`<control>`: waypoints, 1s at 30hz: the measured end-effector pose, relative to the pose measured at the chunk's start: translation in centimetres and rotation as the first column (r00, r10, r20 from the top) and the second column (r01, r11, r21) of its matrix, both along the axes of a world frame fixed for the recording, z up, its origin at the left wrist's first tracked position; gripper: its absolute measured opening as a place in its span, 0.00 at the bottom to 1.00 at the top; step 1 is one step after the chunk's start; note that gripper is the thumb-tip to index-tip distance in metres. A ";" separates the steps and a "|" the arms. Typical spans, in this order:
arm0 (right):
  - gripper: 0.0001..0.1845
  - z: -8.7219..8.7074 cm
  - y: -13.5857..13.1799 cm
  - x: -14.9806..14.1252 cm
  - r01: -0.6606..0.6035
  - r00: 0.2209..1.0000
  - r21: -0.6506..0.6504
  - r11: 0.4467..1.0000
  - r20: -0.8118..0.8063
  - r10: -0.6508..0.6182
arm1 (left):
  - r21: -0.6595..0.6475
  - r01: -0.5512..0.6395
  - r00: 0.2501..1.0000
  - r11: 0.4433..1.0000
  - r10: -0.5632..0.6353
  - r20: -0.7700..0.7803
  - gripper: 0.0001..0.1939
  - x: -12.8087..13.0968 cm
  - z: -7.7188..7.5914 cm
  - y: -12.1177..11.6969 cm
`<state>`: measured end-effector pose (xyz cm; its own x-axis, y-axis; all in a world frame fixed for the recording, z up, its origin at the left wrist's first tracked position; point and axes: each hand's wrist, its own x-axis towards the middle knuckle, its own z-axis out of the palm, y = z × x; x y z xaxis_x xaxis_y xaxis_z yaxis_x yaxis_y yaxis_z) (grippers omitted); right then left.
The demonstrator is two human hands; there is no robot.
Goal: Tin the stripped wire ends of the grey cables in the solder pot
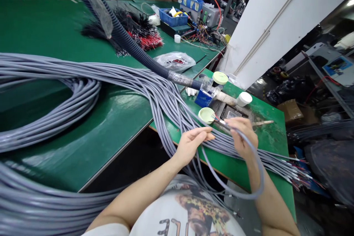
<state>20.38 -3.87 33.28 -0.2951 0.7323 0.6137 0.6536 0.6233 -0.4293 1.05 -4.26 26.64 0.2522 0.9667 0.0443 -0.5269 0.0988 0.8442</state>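
1. While the right hand [243, 138] is pinching a grey cable [261, 177] near its end, the coloured wires [216, 118] at its tip are pointing toward the pale-green dish [206, 115].
2. The left hand [192, 143] is showing in front of the cable bundle [166, 97], thumb and fingers narrowly set; whether it is gripping anything, I cannot tell.
3. Beyond the dish, a blue box [203, 99] is standing beside the hose [132, 47].

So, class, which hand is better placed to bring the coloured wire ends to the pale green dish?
The right hand, I'd judge: it holds the grey cable near its coloured wire ends, which point toward the pale green dish. The left hand is close too, but seems to hold nothing.
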 end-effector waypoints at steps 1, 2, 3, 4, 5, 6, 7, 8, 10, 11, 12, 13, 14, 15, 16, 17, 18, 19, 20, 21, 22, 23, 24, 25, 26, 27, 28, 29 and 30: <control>0.12 0.3 0.8 -0.1 0.063 0.998 -0.029 0.998 -0.014 -0.063 | 0.134 -0.132 0.986 0.982 0.144 -0.084 0.13 -0.4 -0.4 0.0; 0.11 0.5 1.6 -0.2 0.121 0.992 -0.064 0.991 -0.021 -0.123 | 0.281 -0.249 0.944 0.927 0.297 -0.145 0.10 -0.8 -0.9 0.1; 0.10 0.6 2.5 -0.3 0.170 0.985 -0.095 0.981 -0.027 -0.173 | 0.414 -0.331 0.882 0.848 0.434 -0.183 0.09 -1.2 -1.5 0.3; 0.11 0.6 3.4 -0.5 0.205 0.977 -0.119 0.972 -0.033 -0.210 | 0.519 -0.373 0.817 0.769 0.537 -0.209 0.09 -1.5 -2.1 0.5; 0.11 0.5 4.3 -0.7 0.224 0.972 -0.138 0.965 -0.035 -0.231 | 0.594 -0.383 0.760 0.707 0.607 -0.233 0.09 -1.7 -2.8 0.7; 0.12 0.3 5.2 -0.9 0.228 0.971 -0.157 0.961 -0.033 -0.236 | 0.647 -0.373 0.715 0.666 0.650 -0.256 0.10 -1.8 -3.5 1.0; 0.12 0.0 6.0 -1.1 0.218 0.973 -0.173 0.961 -0.034 -0.227 | 0.681 -0.355 0.683 0.641 0.675 -0.279 0.11 -1.9 -4.1 1.2; 0.12 -0.2 6.8 -1.3 0.197 0.977 -0.187 0.962 -0.037 -0.208 | 0.702 -0.337 0.660 0.627 0.689 -0.298 0.12 -1.9 -4.6 1.4; 0.12 -0.8 8.1 -1.7 0.150 0.985 -0.208 0.967 -0.049 -0.163 | 0.720 -0.310 0.636 0.620 0.699 -0.328 0.12 -2.0 -5.2 1.6; 0.12 -1.0 8.6 -1.9 0.131 0.988 -0.213 0.968 -0.052 -0.145 | 0.723 -0.300 0.631 0.622 0.698 -0.338 0.12 -2.0 -5.3 1.6; 0.11 -1.2 9.0 -2.0 0.119 0.990 -0.216 0.969 -0.048 -0.133 | 0.725 -0.290 0.629 0.625 0.696 -0.347 0.12 -2.0 -5.4 1.7; 0.11 -1.4 9.4 -2.1 0.115 0.991 -0.216 0.970 -0.036 -0.125 | 0.726 -0.279 0.630 0.628 0.691 -0.355 0.12 -2.0 -5.4 1.7; 0.11 -1.6 9.7 -2.2 0.114 0.992 -0.215 0.970 -0.020 -0.122 | 0.728 -0.268 0.633 0.631 0.685 -0.361 0.12 -2.1 -5.3 1.7; 0.11 -1.7 9.9 -2.3 0.116 0.993 -0.211 0.970 -0.002 -0.120 | 0.728 -0.260 0.637 0.634 0.679 -0.365 0.12 -2.1 -5.3 1.7; 0.11 -1.9 10.1 -2.3 0.120 0.993 -0.206 0.971 0.016 -0.119 | 0.728 -0.255 0.639 0.637 0.675 -0.368 0.12 -2.2 -5.2 1.7; 0.12 -2.0 10.3 -2.4 0.124 0.992 -0.200 0.972 0.034 -0.120 | 0.726 -0.252 0.641 0.640 0.673 -0.370 0.12 -2.3 -5.2 1.7; 0.12 -2.1 10.5 -2.4 0.129 0.991 -0.196 0.972 0.052 -0.121 | 0.725 -0.252 0.641 0.642 0.671 -0.371 0.12 -2.3 -5.2 1.7; 0.12 -2.2 10.6 -2.4 0.134 0.990 -0.192 0.972 0.067 -0.123 | 0.724 -0.253 0.642 0.642 0.671 -0.371 0.12 -2.3 -5.2 1.7; 0.13 -2.3 10.7 -2.5 0.139 0.989 -0.192 0.972 0.080 -0.126 | 0.723 -0.254 0.643 0.642 0.671 -0.370 0.12 -2.3 -5.2 1.7; 0.13 -2.4 10.8 -2.5 0.145 0.987 -0.194 0.970 0.092 -0.129 | 0.723 -0.254 0.644 0.642 0.670 -0.369 0.12 -2.3 -5.2 1.7; 0.13 -2.4 10.9 -2.5 0.151 0.986 -0.197 0.969 0.104 -0.132 | 0.724 -0.255 0.645 0.641 0.671 -0.366 0.12 -2.3 -5.2 1.7; 0.13 -2.5 11.0 -2.5 0.157 0.984 -0.199 0.967 0.117 -0.135 | 0.725 -0.255 0.647 0.640 0.670 -0.364 0.12 -2.3 -5.2 1.7; 0.14 -2.5 11.1 -2.5 0.162 0.982 -0.201 0.966 0.130 -0.138 | 0.725 -0.254 0.647 0.640 0.670 -0.364 0.12 -2.3 -5.2 1.7; 0.14 -2.6 11.1 -2.5 0.166 0.980 -0.202 0.965 0.142 -0.139 | 0.726 -0.253 0.647 0.639 0.670 -0.364 0.12 -2.3 -5.2 1.7; 0.14 -2.7 11.2 -2.5 0.168 0.979 -0.204 0.964 0.152 -0.138 | 0.728 -0.253 0.647 0.638 0.671 -0.363 0.11 -2.3 -5.2 1.7; 0.14 -2.7 11.2 -2.5 0.170 0.977 -0.207 0.964 0.160 -0.138 | 0.729 -0.252 0.646 0.636 0.672 -0.362 0.11 -2.3 -5.2 1.7; 0.14 -2.8 11.3 -2.5 0.172 0.976 -0.209 0.963 0.166 -0.138 | 0.730 -0.252 0.646 0.635 0.672 -0.361 0.11 -2.3 -5.2 1.8; 0.14 -2.9 11.3 -2.5 0.174 0.976 -0.210 0.962 0.169 -0.140 | 0.731 -0.252 0.646 0.634 0.673 -0.360 0.11 -2.3 -5.2 1.8; 0.14 -3.0 11.4 -2.5 0.178 0.975 -0.211 0.961 0.172 -0.142 | 0.732 -0.252 0.646 0.633 0.673 -0.360 0.11 -2.3 -5.2 1.8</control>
